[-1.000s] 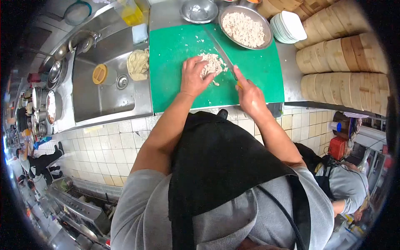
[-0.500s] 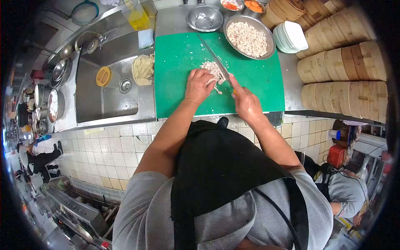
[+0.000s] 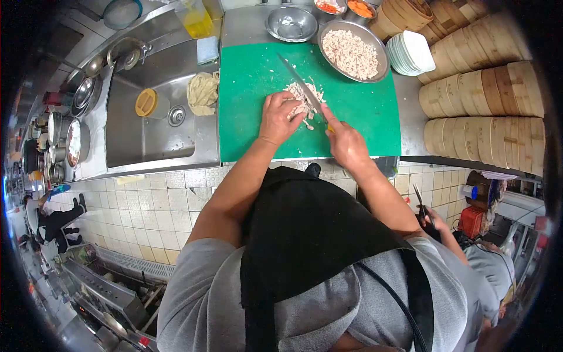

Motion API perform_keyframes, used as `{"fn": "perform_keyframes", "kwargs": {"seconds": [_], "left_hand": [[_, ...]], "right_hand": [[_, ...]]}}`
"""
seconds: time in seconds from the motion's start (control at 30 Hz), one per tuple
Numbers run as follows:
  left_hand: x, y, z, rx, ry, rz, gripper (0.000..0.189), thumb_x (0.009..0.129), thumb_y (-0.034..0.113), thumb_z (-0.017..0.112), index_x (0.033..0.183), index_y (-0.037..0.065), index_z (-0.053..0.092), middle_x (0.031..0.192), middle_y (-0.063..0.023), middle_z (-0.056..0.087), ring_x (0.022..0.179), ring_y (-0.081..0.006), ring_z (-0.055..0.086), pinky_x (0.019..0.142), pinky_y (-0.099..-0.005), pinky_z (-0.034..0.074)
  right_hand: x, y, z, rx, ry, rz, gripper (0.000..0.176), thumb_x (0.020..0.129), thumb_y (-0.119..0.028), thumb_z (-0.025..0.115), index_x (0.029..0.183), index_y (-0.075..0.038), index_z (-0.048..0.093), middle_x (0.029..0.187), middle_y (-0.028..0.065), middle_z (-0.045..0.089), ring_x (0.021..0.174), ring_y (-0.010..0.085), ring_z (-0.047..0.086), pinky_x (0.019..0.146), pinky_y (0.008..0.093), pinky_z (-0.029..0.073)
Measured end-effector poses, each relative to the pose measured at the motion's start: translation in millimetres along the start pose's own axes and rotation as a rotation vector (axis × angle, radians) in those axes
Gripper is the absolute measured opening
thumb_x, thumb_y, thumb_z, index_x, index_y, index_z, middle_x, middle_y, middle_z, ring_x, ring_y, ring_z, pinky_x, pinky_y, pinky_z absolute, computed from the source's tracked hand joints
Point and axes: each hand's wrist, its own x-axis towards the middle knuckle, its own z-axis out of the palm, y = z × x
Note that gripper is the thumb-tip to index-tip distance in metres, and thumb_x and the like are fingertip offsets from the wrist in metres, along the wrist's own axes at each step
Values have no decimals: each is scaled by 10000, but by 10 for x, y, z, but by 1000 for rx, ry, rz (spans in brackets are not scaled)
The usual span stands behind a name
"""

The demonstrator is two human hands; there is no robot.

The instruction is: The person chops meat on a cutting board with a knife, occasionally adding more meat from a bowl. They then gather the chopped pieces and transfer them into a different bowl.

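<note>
A green cutting board (image 3: 246, 129) lies on the steel counter with a small heap of pale chopped meat (image 3: 315, 92) near its middle. My left hand (image 3: 278, 119) is closed, its fingers curled over the left side of the heap and pressing on pieces there. In my right hand (image 3: 348, 145) is a long kitchen knife (image 3: 304, 87) with a yellow handle; the hand wraps round the handle. The blade slants up and left across the meat, close to my left fingertips. Behind the board's right part stands a steel bowl (image 3: 384, 61) full of chopped meat.
An empty-looking metal bowl (image 3: 291, 24) stands behind the board. White plates (image 3: 417, 50) and stacked bamboo steamers (image 3: 481, 94) line the right. A sink (image 3: 126, 135) with a cloth (image 3: 202, 94) is left. A co-worker's hand (image 3: 435, 218) holds a dark-handled, pointed tool behind my right arm.
More meat pieces now lie spread to the right of the blade. My hands have barely shifted. The co-worker's hand with the pointed tool has come into view at the right.
</note>
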Motion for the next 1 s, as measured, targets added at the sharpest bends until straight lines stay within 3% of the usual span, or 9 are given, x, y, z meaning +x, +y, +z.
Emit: {"fn": "perform_keyframes", "kwargs": {"seconds": [0.07,0.17,0.37,0.47,0.57,0.63,0.83,0.93,1.0], "left_hand": [[-54,-73,9,6,-34,-13,257,737,141,863,969,114,757,1100,-67,668,1064,-307,606,926,-415,524],[-112,-100,20,8,-70,-30,247,742,138,859,964,113,756,1100,-66,665,1063,-304,605,925,-413,519],[-98,-99,22,-7,-65,-29,226,753,125,852,952,113,745,1093,-61,668,1052,-300,608,922,-414,520],[-83,-115,25,-9,-54,-15,222,757,125,851,948,115,738,1089,-59,670,1045,-300,610,922,-411,521],[-107,-116,46,1,-56,-18,222,759,128,851,948,116,736,1084,-56,671,1041,-299,612,923,-409,520],[-120,-112,30,16,-58,-20,221,760,130,851,949,116,736,1083,-55,672,1041,-298,613,922,-407,520],[-108,-114,50,7,-54,-23,199,769,130,846,939,114,743,1069,-55,676,1030,-295,618,905,-411,527],[-106,-126,29,-11,-44,-15,194,771,129,843,939,114,747,1065,-57,678,1024,-294,622,903,-413,527],[-107,-115,30,-21,-57,-32,199,771,123,843,945,111,746,1069,-65,680,1027,-297,624,908,-414,525]], "right_hand": [[-9,29,14,57,82,-29,707,961,-106,608,1600,-283,364,997,253,694,899,438,692,822,530,556],[11,140,94,-98,-95,69,710,968,-117,603,1606,-288,345,1005,253,694,902,440,693,826,534,554],[-2,158,53,8,49,-8,722,968,-129,615,1609,-300,333,1028,251,692,902,441,693,826,529,558],[32,185,53,-47,-64,12,717,972,-135,611,1610,-303,331,1025,248,693,902,440,692,821,531,558],[-10,74,52,97,120,-65,704,977,-139,601,1609,-302,337,1021,246,691,901,440,691,817,533,557],[11,89,137,-46,-75,15,695,979,-135,592,1607,-304,347,1019,244,689,898,442,690,816,536,556],[-32,-11,37,69,65,-38,683,974,-133,597,1597,-294,368,1033,239,687,912,440,689,821,525,558],[40,40,35,-80,-124,9,675,974,-137,598,1594,-286,375,1049,241,687,922,437,689,823,522,556],[-4,-12,17,-17,-21,-31,702,968,-116,608,1600,-292,361,1012,239,687,895,439,684,804,531,551]]}}
